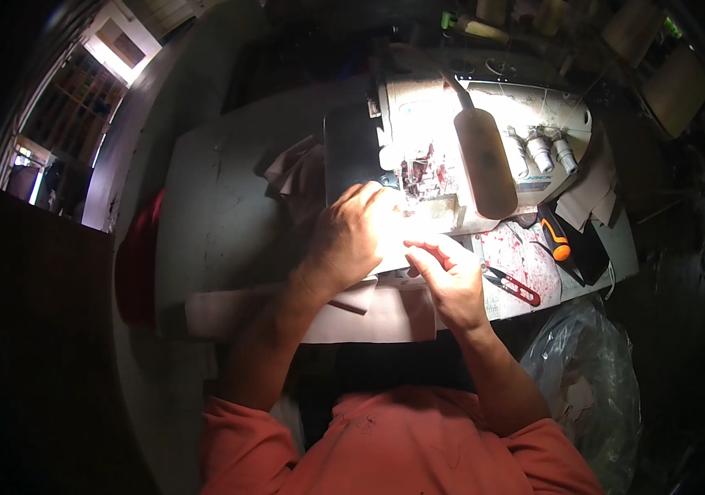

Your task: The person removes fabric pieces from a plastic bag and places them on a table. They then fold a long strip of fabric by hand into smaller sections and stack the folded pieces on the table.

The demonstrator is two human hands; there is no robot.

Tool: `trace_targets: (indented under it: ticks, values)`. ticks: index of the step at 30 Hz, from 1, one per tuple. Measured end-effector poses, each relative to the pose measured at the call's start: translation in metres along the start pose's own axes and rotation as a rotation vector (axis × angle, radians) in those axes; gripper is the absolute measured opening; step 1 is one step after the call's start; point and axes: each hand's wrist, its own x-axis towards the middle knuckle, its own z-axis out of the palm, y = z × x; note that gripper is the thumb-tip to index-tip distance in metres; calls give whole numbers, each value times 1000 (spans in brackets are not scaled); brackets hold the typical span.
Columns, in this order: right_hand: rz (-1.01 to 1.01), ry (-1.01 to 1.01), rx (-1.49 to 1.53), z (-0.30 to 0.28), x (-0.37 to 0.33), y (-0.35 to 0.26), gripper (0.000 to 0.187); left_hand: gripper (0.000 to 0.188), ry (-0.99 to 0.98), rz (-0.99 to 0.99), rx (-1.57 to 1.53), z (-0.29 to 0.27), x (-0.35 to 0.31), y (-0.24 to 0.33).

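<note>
The desk [212, 186] is topped by a sewing machine [546, 111]. A pale cloth [406, 318] is spread along its near edge; at the right, a clear bag [608, 363] is seen. The machine is overhung by a lamp [484, 165]. In front of the machine, a pale piece [390, 262], whitened by glare, is covered partly by the left hand [357, 235]; whether its grip is closed cannot be told. The right hand's [450, 280] thumb and forefinger are brought together at the piece; whether anything is pinched cannot be told. Red snips [517, 287] are laid further right.
</note>
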Motion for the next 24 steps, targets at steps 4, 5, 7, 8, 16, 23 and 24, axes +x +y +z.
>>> trace_targets:
  ticks: [4, 5, 7, 8, 16, 23, 24]
  values:
    - [-24, 5, -29, -1, 5, 3, 22, 13, 42, 86, 90, -1, 5, -1]
    - [-33, 19, -57, -1, 4, 5, 22, 13, 111, 108, 129, 3, 1, 4]
    - [-25, 32, -65, -2, 7, 7, 22, 12, 105, 115, 164, 4, -11, 18]
    - [-4, 27, -47, -1, 8, 7, 22, 12, 109, 123, 156, 7, -11, 12]
    - [-6, 61, 41, -24, -18, 2, 21, 20, -433, -48, 404, -15, 32, -49]
    - [39, 113, -148, -54, -45, 15, 16, 18, -39, -221, 370, -21, 29, -69]
    - [64, 157, -115, -57, -48, 16, 15, 16, 191, -156, 151, -18, 15, -44]
